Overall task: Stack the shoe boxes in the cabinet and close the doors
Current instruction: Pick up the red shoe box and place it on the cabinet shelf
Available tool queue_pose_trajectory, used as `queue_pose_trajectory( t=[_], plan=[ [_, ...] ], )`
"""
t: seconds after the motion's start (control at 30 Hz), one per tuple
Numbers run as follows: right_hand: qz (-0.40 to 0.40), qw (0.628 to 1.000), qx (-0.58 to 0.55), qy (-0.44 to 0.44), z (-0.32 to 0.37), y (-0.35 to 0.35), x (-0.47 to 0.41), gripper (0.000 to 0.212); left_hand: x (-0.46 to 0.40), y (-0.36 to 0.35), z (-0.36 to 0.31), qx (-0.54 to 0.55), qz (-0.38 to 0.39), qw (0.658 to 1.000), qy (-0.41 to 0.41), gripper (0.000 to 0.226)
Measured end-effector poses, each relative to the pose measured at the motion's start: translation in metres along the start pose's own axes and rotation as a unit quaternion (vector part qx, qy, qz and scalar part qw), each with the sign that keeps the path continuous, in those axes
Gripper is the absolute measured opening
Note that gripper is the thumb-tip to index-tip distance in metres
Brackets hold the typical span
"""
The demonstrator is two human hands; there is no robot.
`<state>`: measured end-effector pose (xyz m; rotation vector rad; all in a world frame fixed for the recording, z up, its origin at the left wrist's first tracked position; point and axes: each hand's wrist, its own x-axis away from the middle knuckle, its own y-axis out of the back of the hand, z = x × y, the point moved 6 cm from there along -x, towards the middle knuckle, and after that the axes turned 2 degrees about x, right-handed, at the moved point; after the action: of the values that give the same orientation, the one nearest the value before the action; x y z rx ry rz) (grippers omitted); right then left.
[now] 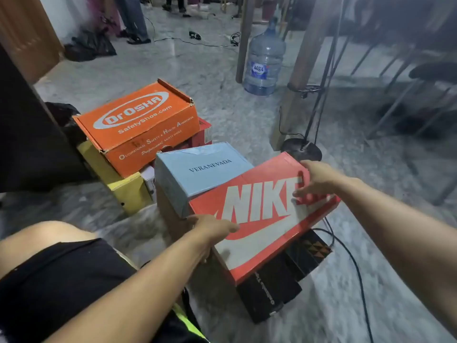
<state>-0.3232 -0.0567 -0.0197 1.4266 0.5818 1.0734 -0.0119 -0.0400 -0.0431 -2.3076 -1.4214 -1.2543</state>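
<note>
A red Nike shoe box (262,214) lies tilted on top of a black shoe box (279,290) on the floor. My left hand (212,229) grips its near left edge, thumb on the lid. At the far right edge my right hand (314,179) holds the box, fingers over the lid. Behind it stands a light blue Veranevada box (197,172). Farther left, an orange Dr Osha box (138,125) rests on a yellow box (123,184) and a red box (205,132). A dark cabinet door (29,134) rises at the left.
A large water bottle (264,60) stands on the marble floor beside wooden table legs (304,70). A black lamp base (301,149) and cables (356,268) lie to the right. Chairs fill the far right. People's legs show at the top left.
</note>
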Motion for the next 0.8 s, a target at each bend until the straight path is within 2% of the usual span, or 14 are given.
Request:
queue_pose_trajectory(
  t=[0.1, 0.17, 0.23, 0.3, 0.4, 0.5, 0.57, 0.7, 0.8],
  plan=[
    [0.022, 0.996, -0.067, -0.06, -0.024, -0.011, 0.001, 0.115, -0.003, -0.006, 0.0, 0.04, 0.009, 0.999, -0.015, 0.065],
    [0.048, 0.986, -0.131, -0.086, -0.033, -0.019, 0.005, 0.105, -0.003, -0.012, 0.002, 0.077, 0.031, 0.996, -0.011, 0.05],
    [0.061, 0.978, -0.179, -0.09, -0.038, -0.023, 0.009, 0.075, 0.001, -0.013, 0.003, 0.098, 0.031, 0.995, -0.01, 0.044],
    [0.057, 0.976, -0.189, -0.09, -0.04, -0.022, 0.014, 0.064, 0.004, -0.015, 0.004, 0.118, 0.032, 0.993, -0.007, 0.042],
    [0.054, 0.978, -0.18, -0.089, -0.042, -0.017, 0.017, 0.068, 0.01, -0.015, 0.002, 0.124, 0.029, 0.992, -0.002, 0.043],
    [0.051, 0.98, -0.171, -0.092, -0.045, -0.001, 0.023, 0.071, 0.027, -0.017, -0.005, 0.142, 0.044, 0.989, 0.011, 0.028],
    [0.049, 0.982, -0.162, -0.088, -0.045, 0.016, 0.031, 0.072, 0.03, -0.018, -0.008, 0.16, 0.05, 0.986, 0.014, 0.027],
    [0.036, 0.984, -0.151, -0.086, -0.042, 0.054, 0.044, 0.078, 0.039, -0.014, -0.02, 0.133, 0.046, 0.99, -0.014, 0.032],
    [0.016, 0.987, -0.141, -0.08, -0.031, 0.088, 0.057, 0.077, 0.05, -0.001, -0.036, 0.127, 0.044, 0.99, -0.05, 0.028]
  ],
)
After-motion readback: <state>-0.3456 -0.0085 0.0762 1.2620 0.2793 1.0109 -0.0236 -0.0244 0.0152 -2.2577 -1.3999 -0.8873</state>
